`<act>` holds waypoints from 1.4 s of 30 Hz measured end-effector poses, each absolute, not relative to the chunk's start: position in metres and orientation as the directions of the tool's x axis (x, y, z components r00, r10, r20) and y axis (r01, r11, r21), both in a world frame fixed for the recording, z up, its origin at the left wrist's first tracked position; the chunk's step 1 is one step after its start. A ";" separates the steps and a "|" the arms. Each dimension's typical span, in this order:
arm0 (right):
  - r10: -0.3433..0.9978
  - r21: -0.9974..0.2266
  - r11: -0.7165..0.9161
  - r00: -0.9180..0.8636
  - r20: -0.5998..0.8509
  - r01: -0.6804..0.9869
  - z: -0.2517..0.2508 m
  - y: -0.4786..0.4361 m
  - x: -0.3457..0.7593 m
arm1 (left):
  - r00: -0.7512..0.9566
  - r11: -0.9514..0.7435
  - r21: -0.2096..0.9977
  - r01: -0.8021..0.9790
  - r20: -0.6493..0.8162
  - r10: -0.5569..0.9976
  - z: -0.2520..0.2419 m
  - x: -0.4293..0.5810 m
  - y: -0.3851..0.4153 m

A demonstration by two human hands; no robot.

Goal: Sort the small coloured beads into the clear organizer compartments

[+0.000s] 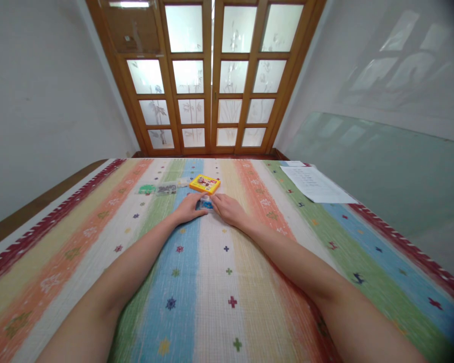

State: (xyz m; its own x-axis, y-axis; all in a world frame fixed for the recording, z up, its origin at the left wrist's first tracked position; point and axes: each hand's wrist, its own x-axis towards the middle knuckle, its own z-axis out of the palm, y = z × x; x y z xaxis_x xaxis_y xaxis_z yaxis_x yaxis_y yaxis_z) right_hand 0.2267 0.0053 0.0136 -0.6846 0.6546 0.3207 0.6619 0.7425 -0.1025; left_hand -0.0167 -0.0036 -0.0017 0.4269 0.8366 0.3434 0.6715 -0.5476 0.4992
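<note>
A small clear plastic bag with blue pieces inside (206,204) lies on the striped tablecloth between my two hands. My left hand (189,208) curves around the bag's left side, fingers at its far edge and thumb at its near edge. At the bag's right edge, my right hand (227,207) is closed with its fingertips on the plastic. Just beyond the hands sits a yellow box with a printed picture (205,184). The exact grip of the fingertips is too small to make out.
Clear bags with green pieces (147,189) and dark pieces (167,188) lie to the left, beside a small whitish packet (182,182). Printed sheets (316,184) rest at the right on the striped tablecloth (215,282). Wooden glazed doors (213,106) stand beyond the table.
</note>
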 end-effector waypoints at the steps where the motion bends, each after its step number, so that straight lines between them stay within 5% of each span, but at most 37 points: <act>1: 0.673 -0.112 0.727 -0.669 0.315 0.678 0.015 0.005 0.226 | 0.423 -0.543 0.503 0.672 0.341 0.839 -0.001 -0.016 -0.004; 7: 0.712 -0.174 0.688 -0.608 0.353 0.705 0.021 0.003 0.229 | 0.385 -0.518 0.569 0.639 0.346 0.856 -0.001 -0.014 -0.008; 19: 0.705 -0.453 0.704 -0.466 0.535 0.546 0.017 0.004 0.235 | 0.315 -0.394 0.879 0.270 0.306 0.898 -0.007 -0.014 -0.004; 30: 0.608 -0.420 0.791 -0.498 0.618 0.445 0.020 -0.005 0.234 | 0.233 -0.333 0.927 0.169 0.291 0.928 0.009 -0.004 -0.013; 38: 0.574 -0.418 0.819 -0.538 0.618 0.394 0.016 -0.002 0.232 | 0.356 -0.143 0.983 -0.115 0.175 0.918 0.001 0.007 -0.021; 42: 0.548 -0.418 0.836 -0.540 0.638 0.355 0.013 0.002 0.233 | 0.346 -0.152 0.983 -0.103 0.179 0.921 0.005 0.007 -0.023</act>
State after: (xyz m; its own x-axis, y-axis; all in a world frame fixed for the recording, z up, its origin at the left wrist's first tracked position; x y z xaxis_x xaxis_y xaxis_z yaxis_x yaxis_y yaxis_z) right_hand 0.2327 0.0022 0.0134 -0.5400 0.5484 0.6384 0.3550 0.8362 -0.4180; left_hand 0.0066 -0.0227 0.0049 0.3463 0.9209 0.1790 -0.1028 -0.1524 0.9829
